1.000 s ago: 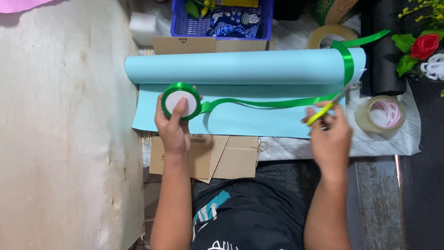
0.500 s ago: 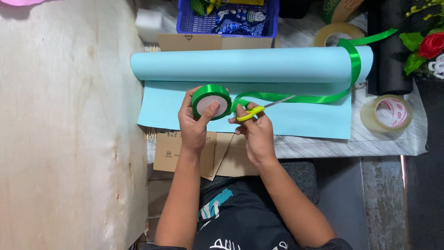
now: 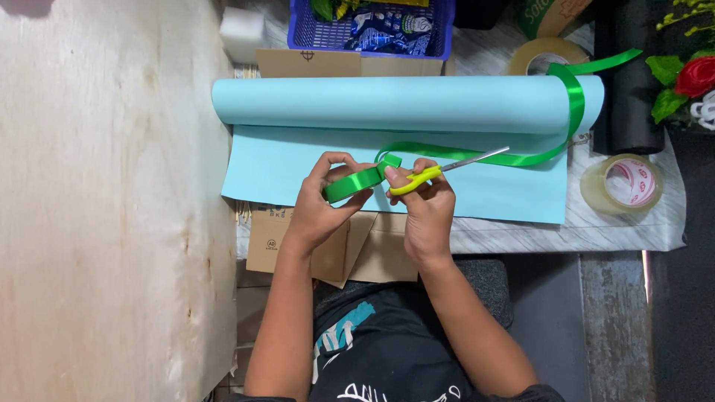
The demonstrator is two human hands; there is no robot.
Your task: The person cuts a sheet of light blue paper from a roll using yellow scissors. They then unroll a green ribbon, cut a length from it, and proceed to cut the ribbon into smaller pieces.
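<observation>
The green ribbon spool (image 3: 351, 184) sits clamped edge-on in the left hand (image 3: 320, 208) over the light blue paper roll's (image 3: 402, 104) loose sheet near the worktop's front edge; the right hand (image 3: 424, 212) grips yellow-handled scissors (image 3: 439, 170). Their blades seem to lie along the ribbon tail (image 3: 506, 158).

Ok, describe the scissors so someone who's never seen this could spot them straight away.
Find the big roll of light blue paper across the table. On its unrolled sheet, the right hand holds the scissors beside the green ribbon spool in the left hand. They alone have yellow handles and thin silver blades.

green ribbon (image 3: 477, 158), yellow-handled scissors (image 3: 439, 171), pale blue paper (image 3: 402, 104)
</observation>
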